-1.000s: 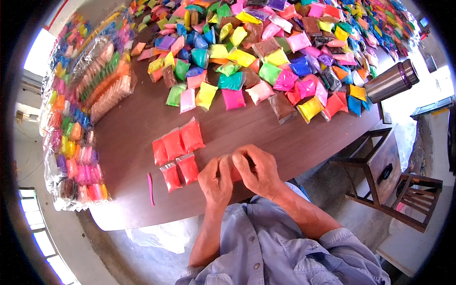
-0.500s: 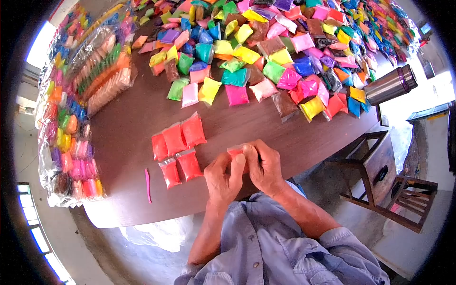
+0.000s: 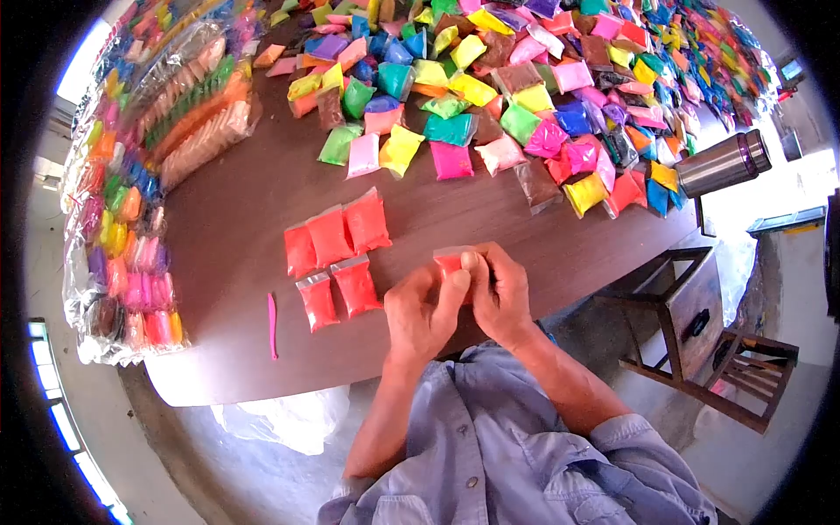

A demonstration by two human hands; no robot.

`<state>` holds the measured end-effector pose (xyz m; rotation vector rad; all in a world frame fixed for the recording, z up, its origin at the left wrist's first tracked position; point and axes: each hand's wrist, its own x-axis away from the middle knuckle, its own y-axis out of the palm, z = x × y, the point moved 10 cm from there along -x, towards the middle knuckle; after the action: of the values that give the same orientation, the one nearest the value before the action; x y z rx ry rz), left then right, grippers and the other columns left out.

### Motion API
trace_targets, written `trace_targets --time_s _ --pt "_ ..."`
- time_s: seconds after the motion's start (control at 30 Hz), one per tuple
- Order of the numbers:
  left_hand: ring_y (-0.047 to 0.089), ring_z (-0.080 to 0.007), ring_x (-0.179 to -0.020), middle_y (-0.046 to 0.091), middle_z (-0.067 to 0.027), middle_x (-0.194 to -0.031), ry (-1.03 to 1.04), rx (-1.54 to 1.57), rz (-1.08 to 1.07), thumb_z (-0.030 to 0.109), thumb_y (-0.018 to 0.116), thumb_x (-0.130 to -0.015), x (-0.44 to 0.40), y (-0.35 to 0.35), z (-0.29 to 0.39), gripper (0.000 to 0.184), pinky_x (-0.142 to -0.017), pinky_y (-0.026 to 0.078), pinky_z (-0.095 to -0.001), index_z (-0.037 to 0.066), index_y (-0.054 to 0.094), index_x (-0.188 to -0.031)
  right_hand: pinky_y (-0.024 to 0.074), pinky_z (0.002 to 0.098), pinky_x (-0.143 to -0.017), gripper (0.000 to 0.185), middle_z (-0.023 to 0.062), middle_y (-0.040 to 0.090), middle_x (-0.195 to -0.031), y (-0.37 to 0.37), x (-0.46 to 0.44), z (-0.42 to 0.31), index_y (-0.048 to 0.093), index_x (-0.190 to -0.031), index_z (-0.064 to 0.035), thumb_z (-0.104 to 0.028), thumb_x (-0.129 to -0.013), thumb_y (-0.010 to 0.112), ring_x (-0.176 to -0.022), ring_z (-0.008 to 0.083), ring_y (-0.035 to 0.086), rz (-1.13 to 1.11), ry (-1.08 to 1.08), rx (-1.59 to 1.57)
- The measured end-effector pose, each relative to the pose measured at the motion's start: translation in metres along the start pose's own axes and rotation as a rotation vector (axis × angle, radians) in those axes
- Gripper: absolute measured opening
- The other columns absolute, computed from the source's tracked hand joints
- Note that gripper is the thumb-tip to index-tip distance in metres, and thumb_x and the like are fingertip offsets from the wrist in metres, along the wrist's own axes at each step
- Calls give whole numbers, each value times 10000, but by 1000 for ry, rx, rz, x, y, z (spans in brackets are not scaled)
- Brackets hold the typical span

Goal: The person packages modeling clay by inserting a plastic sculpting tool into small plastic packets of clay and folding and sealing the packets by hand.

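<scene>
A small clear packet of red clay-like material (image 3: 450,258) is pinched between my two hands over the front part of the table. My left hand (image 3: 418,313) is closed, its thumb pressed against the packet. On the other side, my right hand (image 3: 501,296) grips it with thumb and curled fingers. Much of the packet is hidden by the fingers. Left of my hands lie several similar red packets in two rows, such as a front one (image 3: 355,287) and a back one (image 3: 329,238). A thin pink plastic tool (image 3: 272,325) lies farther left.
Many colourful packets (image 3: 451,129) are heaped across the back of the brown table (image 3: 227,289). Large clear bags of packets (image 3: 131,254) line the left edge. A steel flask (image 3: 719,164) lies tilted at the right. Beyond the table's right edge stands a wooden stool (image 3: 696,306).
The view has shifted slightly, so the table contents appear a little higher. My hands have moved slightly right relative to the red packets, still holding the same packet.
</scene>
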<state>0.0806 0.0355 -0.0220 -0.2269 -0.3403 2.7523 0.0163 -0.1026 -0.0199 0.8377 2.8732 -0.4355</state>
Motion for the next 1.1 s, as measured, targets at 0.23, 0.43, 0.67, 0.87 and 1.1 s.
trace_targets --time_s 0.23,0.43,0.67,0.87,1.1 --pt "628 -382 -583 649 -204 -710 203 -139 -36 230 707 -1011 0 5 19 262 -550 491 -427 -3 698 -893 571 363 -733 319 157 760 -931 -1 -2 0 750 -1118 -35 -282 -1117 548 -809 256 743 13 52 -61" --pt "653 -280 -636 657 -197 -727 173 -185 -9 191 616 -1063 4 2 16 297 -621 495 -410 -42 667 -886 582 388 -746 318 186 764 -971 4 -3 -4 739 -1154 -40 -282 -1118 537 -857 337 760 -47 15 -19" --pt "623 -381 -594 638 -210 -694 70 -173 -87 297 697 -1025 5 6 6 362 -578 490 -443 -15 664 -846 585 372 -794 289 166 777 -1038 -6 -2 0 727 -1173 -29 -252 -1119 552 -917 266 763 26 23 -123" --pt "577 -387 -565 602 -216 -667 166 -214 -57 207 691 -1024 5 6 18 343 -545 453 -454 -17 600 -781 552 302 -837 335 91 763 -1082 -6 -3 -2 706 -1194 -5 -273 -1147 511 -943 131 670 31 0 -183" --pt "586 -349 -575 591 -215 -676 199 -292 -52 160 689 -1026 11 6 14 311 -541 443 -430 -27 596 -795 550 294 -820 316 81 754 -1062 -5 -3 0 714 -1186 -9 -246 -1142 511 -929 130 667 -5 16 -139"
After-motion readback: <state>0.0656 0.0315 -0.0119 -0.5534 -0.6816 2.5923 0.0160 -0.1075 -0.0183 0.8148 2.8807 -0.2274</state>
